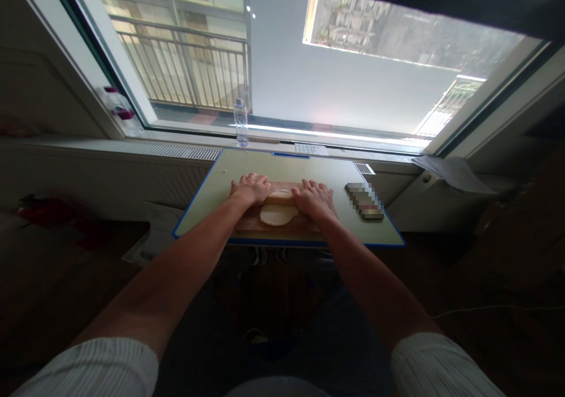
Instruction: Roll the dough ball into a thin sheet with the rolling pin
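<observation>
A pale wooden rolling pin lies crosswise over a wooden board. My left hand is on its left end and my right hand on its right end, both palms down with the fingers over the pin. The hands hide the pin's ends. Just on the near side of the pin, a flattened round of pale dough rests on the board; the pin covers its far edge.
The board sits on a small pale green table with a blue rim. A pixelated flat object lies at its right. Behind, a clear bottle stands on the windowsill, papers lie farther right, and another bottle is at the left.
</observation>
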`<control>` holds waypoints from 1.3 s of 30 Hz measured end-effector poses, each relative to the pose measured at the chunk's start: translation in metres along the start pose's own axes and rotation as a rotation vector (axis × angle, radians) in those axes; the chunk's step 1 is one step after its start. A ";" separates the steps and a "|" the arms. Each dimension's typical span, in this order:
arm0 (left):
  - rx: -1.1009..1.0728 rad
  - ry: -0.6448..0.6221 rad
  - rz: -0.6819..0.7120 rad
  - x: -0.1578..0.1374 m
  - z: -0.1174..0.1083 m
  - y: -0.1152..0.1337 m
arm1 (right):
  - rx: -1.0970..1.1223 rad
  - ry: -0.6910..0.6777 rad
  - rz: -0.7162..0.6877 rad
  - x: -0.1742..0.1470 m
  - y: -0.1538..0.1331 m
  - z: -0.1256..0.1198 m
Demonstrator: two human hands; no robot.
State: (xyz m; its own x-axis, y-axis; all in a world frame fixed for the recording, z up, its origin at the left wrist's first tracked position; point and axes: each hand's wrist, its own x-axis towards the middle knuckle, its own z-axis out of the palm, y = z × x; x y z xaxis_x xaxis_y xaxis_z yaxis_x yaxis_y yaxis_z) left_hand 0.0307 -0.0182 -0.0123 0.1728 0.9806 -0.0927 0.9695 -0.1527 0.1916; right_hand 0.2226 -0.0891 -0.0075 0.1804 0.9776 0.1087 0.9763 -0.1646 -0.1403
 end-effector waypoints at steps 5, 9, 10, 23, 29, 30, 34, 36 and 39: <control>0.003 0.030 0.010 -0.012 0.000 0.001 | -0.007 0.039 -0.011 -0.006 0.001 0.006; 0.014 0.061 0.019 -0.018 0.003 0.001 | -0.012 0.077 -0.007 -0.010 0.002 0.011; 0.016 0.071 0.025 -0.020 0.004 0.001 | -0.011 0.086 -0.012 -0.011 0.002 0.011; 0.042 0.188 0.021 -0.055 0.011 0.003 | 0.007 0.129 -0.025 -0.042 0.002 0.012; 0.071 0.167 0.070 -0.062 0.007 0.004 | 0.015 0.027 -0.032 -0.044 0.005 0.002; 0.068 0.179 0.086 -0.059 0.005 0.005 | 0.023 0.031 -0.053 -0.039 0.006 0.000; -0.012 0.234 0.117 -0.037 0.000 0.011 | 0.078 0.074 -0.088 -0.010 0.012 -0.001; -0.046 0.224 0.105 -0.023 0.000 0.012 | 0.095 0.065 -0.082 0.003 0.013 0.001; -0.043 0.201 0.080 -0.006 0.002 0.011 | 0.110 0.057 -0.077 0.018 0.012 0.004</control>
State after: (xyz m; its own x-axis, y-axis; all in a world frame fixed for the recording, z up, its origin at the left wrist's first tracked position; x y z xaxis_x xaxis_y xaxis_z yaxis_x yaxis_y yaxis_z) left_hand 0.0410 -0.0257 -0.0120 0.2064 0.9710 0.1206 0.9451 -0.2297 0.2322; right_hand 0.2367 -0.0732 -0.0115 0.1150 0.9773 0.1781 0.9691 -0.0711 -0.2361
